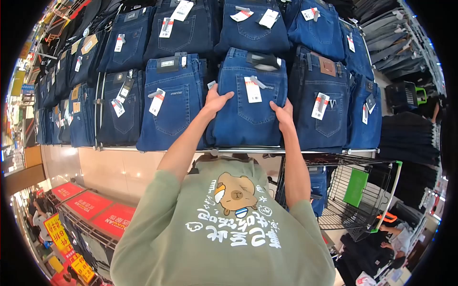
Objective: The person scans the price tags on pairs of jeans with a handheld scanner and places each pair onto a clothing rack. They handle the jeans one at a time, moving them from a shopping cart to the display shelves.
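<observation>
On the rack [214, 152], near edge, folded denim jeans [249, 125] are flanked by tagged stacks [167, 114] and clasped between left hand [218, 99] and right hand [283, 114], grips part-open.

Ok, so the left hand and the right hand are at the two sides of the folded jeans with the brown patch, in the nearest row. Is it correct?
Not the patch: in the head view, the left hand and right hand are at the sides of folded jeans with a dark patch, in the nearest row. The brown patch is on the next pair to the right.
</observation>
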The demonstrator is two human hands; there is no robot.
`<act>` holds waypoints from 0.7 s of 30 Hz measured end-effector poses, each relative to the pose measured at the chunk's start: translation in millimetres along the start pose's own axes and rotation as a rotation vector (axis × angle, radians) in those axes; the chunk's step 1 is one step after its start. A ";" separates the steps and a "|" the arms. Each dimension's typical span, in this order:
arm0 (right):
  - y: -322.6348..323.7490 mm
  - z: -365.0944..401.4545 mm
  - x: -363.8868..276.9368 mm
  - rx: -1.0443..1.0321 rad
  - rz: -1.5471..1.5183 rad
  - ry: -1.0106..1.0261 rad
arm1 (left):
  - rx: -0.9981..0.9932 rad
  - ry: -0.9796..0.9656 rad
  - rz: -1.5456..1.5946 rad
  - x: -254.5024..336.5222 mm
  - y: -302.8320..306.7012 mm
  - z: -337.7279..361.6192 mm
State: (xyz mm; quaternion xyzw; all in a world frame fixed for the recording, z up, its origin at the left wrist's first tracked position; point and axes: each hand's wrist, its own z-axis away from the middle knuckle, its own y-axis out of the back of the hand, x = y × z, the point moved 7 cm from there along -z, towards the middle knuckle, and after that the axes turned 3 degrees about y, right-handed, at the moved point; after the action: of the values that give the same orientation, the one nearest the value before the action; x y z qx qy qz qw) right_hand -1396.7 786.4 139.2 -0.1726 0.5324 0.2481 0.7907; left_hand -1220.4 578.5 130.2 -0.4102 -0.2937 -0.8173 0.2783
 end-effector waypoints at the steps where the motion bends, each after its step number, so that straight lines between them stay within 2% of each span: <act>1: -0.2 -2.5 -1.7 -0.010 -0.005 -0.008 | -0.070 0.004 0.062 8.8 -1.7 8.4; 3: -1.7 -11.9 -8.6 -0.029 -0.006 0.060 | -0.104 0.064 0.173 13.7 -2.2 20.4; 5: 3.0 -17.7 4.7 -0.035 -0.019 0.008 | -0.040 0.085 0.201 9.4 1.7 28.9; 6: 5.8 -18.2 9.3 -0.034 -0.019 -0.037 | -0.094 0.203 0.181 -1.2 1.9 34.3; 7: 8.2 -18.8 13.1 -0.035 -0.016 -0.082 | -0.083 0.209 0.184 -6.7 6.8 43.7; 9: 14.2 -24.3 7.6 -0.040 0.073 -0.009 | -0.217 0.021 -0.139 -6.3 6.0 66.1; 11: 17.8 -16.9 -15.5 0.014 0.243 0.070 | -0.237 0.041 -0.155 -33.5 3.9 72.3; 13: 22.6 -26.5 -7.8 0.062 0.250 0.028 | -0.151 0.163 0.036 -57.7 -0.1 76.8; 14: 23.0 -28.7 -1.2 0.054 0.255 0.030 | 0.061 0.014 -0.306 -53.6 6.9 77.0; 17: 21.4 -27.2 8.2 0.033 0.411 0.025 | 0.168 -0.069 -0.405 -46.9 8.7 80.1; 18: 19.6 -11.2 -6.0 0.048 0.537 0.032 | 0.171 -0.065 -0.401 -41.9 8.3 84.5; 19: 19.6 1.7 -16.3 0.064 0.661 0.040 | 0.162 -0.006 -0.400 -34.3 9.3 92.1; 21: 26.9 7.6 -1.6 -0.017 0.590 0.007 | 0.151 0.066 -0.399 -29.5 11.4 109.5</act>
State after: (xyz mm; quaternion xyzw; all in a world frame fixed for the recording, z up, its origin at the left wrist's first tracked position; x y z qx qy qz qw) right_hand -1407.0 812.2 143.3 -0.0178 0.5602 0.4713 0.6810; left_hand -1141.9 654.7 162.3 -0.2948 -0.4200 -0.8450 0.1506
